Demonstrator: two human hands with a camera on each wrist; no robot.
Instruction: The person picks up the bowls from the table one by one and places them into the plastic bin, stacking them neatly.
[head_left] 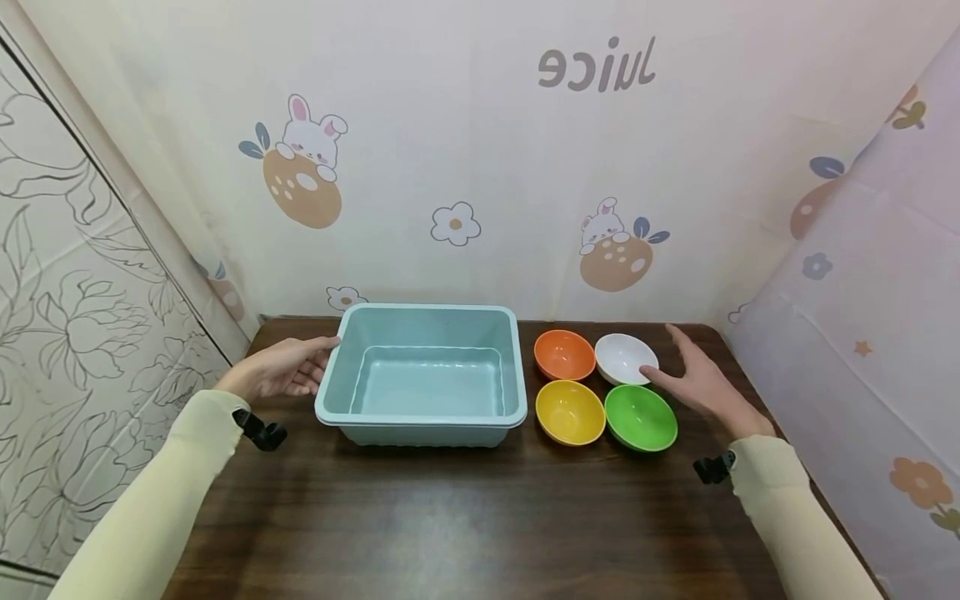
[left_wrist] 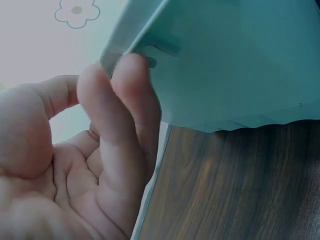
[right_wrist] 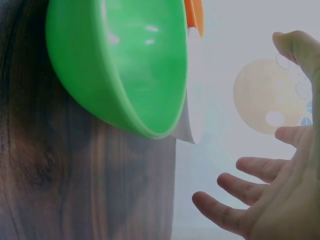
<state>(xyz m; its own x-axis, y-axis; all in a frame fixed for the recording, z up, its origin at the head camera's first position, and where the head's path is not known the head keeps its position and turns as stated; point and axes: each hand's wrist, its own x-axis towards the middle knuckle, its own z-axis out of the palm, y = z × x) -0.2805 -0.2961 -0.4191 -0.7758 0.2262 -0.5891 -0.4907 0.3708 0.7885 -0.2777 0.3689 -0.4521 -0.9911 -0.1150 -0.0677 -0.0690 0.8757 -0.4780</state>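
At the left rim of a pale blue-green plastic tub (head_left: 427,429), my left hand (head_left: 288,368) holds the edge. In the left wrist view, its curled fingers (left_wrist: 120,140) meet the underside of the rim, and the thumb's tip is hidden behind them. My right hand (head_left: 701,383) hovers with spread fingers just right of the white bowl (head_left: 626,358) and green bowl (head_left: 641,419), holding nothing. An orange bowl (head_left: 565,355) and a yellow bowl (head_left: 571,413) complete the cluster right of the tub. In the right wrist view, the green bowl (right_wrist: 145,65) appears apart from the fingers.
Everything stands on a dark brown wooden table (head_left: 450,517). Behind it hangs a pale curtain (head_left: 472,150) printed with rabbits and flowers. More patterned cloth (head_left: 877,333) borders the right side, and a flower-patterned panel (head_left: 82,333) the left.
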